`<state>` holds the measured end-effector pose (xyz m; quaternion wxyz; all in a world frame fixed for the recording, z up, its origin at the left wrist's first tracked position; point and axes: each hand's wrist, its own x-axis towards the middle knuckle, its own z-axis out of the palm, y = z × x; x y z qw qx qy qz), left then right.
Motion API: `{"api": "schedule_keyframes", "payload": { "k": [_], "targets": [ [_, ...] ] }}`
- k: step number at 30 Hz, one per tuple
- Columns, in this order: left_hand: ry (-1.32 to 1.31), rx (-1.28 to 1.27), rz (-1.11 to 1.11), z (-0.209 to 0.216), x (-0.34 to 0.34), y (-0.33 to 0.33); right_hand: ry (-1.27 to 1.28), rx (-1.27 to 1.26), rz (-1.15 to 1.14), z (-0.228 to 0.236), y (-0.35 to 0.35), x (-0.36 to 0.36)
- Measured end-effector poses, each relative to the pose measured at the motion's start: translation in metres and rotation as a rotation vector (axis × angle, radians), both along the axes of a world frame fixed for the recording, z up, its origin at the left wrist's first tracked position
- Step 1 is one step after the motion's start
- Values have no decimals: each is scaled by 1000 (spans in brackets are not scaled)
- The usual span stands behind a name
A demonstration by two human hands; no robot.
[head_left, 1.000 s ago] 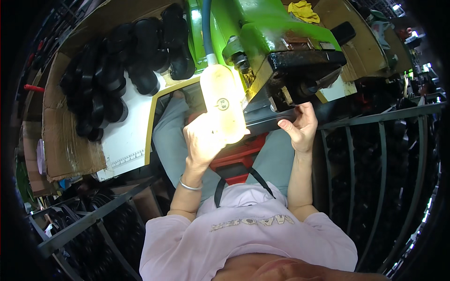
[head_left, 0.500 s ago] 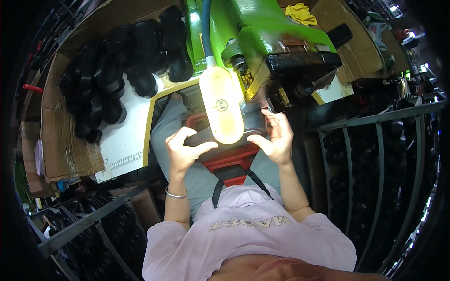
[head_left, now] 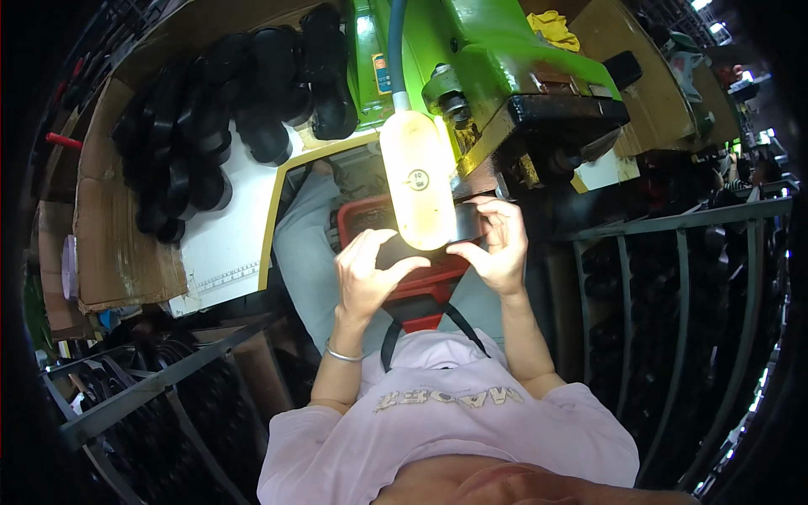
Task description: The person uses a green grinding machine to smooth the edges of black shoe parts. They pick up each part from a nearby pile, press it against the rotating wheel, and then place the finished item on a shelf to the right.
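Between my hands is a black shoe [head_left: 468, 222], held beneath the machine's working end. A bright lamp head hides its middle, so only parts of it show. My right hand [head_left: 500, 251] grips its right end, thumb at the near side and fingers over the far side. Curled around the left end is my left hand [head_left: 364, 271], thumb pointing right toward the lamp; the hold itself is partly in shadow. The glowing oval lamp [head_left: 418, 181] hangs from a blue-grey gooseneck just above the shoe. Beyond it stands a green machine [head_left: 539, 71] with an oily dark head.
Several black shoes [head_left: 198, 118] are heaped on the white worktop [head_left: 223, 257] at left, inside cut cardboard [head_left: 126, 265]. A red bin [head_left: 353, 220] sits below my hands. Metal racks [head_left: 631, 295] stand on both sides. A yellow cloth [head_left: 553, 29] lies behind the machine.
My left hand has moved right, nearer the lamp, and the shoe's left end now shows less. My right hand has stayed almost in place. The whole view has shifted slightly.
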<state>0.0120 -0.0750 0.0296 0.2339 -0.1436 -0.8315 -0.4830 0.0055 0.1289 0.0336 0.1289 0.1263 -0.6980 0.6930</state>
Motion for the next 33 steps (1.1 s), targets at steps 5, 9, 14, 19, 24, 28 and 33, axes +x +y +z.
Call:
{"api": "schedule_keyframes", "payload": {
  "k": [5, 9, 14, 19, 24, 28, 33],
  "targets": [
    [90, -143, -54, 28, -20, 4, -52, -161, -51, 0, 11, -2],
    [-12, -102, -90, 39, -22, 2, -54, -160, -43, 2, 12, -4],
    [-100, -16, -73, 24, -13, -2, -78, -114, -25, 1, 5, -2],
    [-230, 134, 3, 6, 6, 1, -92, -70, 6, -3, 1, -3],
    [-355, 646, 26, -52, 33, 20, -76, 79, -6, -9, -14, -3],
    [-223, 794, -9, -80, 40, 37, 85, 202, 3, 7, -30, -1],
    [-189, 852, -196, -69, 33, 40, 94, 92, -36, -4, -20, 10]
  ]
}}
